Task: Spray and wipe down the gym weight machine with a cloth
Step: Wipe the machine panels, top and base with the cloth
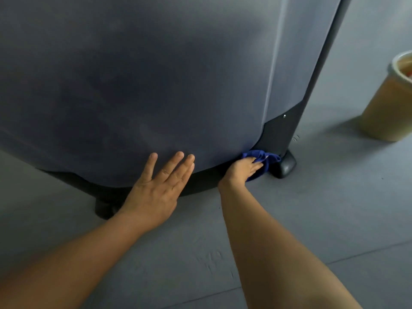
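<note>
Your two forearms are reaching over the floor (312,208). Your left hand (156,192) is pressing one grey panel (133,85), fingers (176,166) straight and spread. Your right hand (242,169) is gripping one blue cloth (265,158) against the panel's bottom corner, beside one black foot (286,167). One bin (388,103) is standing well apart.

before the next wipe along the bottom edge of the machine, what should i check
1. Cloth in grip: ok, right hand holds the blue cloth bunched.
2. Cloth on the surface: ok, it sits at the machine's lower corner beside the black foot.
3. Bracing: ok, left hand lies flat, fingers spread, on the grey panel.
4. Path along the black base rail: not ok, the left hand lies across it.
5. Panel wet with spray: cannot tell.
6. Spray bottle within reach: cannot tell, none in view.
</note>
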{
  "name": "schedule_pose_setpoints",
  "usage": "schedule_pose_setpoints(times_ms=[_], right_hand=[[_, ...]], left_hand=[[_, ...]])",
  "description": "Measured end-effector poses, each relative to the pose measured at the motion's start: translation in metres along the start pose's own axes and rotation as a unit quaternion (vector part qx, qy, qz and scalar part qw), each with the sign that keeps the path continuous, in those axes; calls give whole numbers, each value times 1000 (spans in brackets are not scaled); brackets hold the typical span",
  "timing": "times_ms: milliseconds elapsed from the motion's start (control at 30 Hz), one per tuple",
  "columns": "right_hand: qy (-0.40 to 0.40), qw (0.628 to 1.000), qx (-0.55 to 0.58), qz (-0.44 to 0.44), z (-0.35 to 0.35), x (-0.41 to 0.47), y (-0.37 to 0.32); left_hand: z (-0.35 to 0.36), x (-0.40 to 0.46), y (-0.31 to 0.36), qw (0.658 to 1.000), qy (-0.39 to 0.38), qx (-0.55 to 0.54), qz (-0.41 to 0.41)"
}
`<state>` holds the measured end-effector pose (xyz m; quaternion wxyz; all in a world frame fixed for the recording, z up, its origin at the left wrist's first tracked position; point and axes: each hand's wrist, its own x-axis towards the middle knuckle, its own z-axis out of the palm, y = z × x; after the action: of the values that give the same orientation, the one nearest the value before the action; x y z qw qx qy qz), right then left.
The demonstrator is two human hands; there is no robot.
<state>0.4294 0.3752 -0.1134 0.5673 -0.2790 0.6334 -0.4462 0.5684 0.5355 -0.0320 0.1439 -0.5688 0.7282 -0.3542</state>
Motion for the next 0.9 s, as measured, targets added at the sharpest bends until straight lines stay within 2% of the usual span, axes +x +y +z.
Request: schedule_pose_setpoints(times_ms=[133,333,433,500,567,633,733,900], right_hand=[[-22,983,112,140,3,8,27],[-34,959,206,192,33,-51,36],[-18,940,260,221,65,-73,53],[-69,914,310,252,78,-136,36],[-105,894,341,273,88,-175,27],[-135,884,346,285,100,-189,33],[-129,869,350,326,109,-193,44],[-147,895,206,368,106,-188,58]], left_hand=[[3,-3,12,998,11,-65,-22],[25,-36,-15,994,16,-109,-2],[45,-74,-20,977,42,-209,-1],[58,-101,-26,952,32,-304,-16],[64,-118,-31,911,-15,-406,-73],[63,-128,-39,844,-64,-498,-190],[69,-132,-42,753,-82,-561,-332],[78,-123,-21,596,-114,-639,-473]])
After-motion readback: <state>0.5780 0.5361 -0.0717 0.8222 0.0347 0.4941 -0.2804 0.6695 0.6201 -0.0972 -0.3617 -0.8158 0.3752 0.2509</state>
